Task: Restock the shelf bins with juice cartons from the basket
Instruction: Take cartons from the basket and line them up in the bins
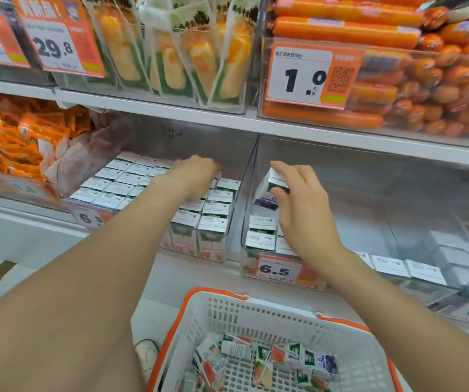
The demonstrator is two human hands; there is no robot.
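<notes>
White carton (275, 181): pinched tilted by right hand (304, 213), likely to slot behind near row (260, 240);
Left hand (196, 176): in left bin (240, 210); grip hidden

The basket (255, 315) is white with a grid of slots and an orange rim. The shelved juice cartons (213, 222) have white tops and green and red-orange sides. The carton (275, 179) in the right hand (304, 210) shows white, green and dark blue. The price tag (281, 268) is orange, with black digits on white.
</notes>
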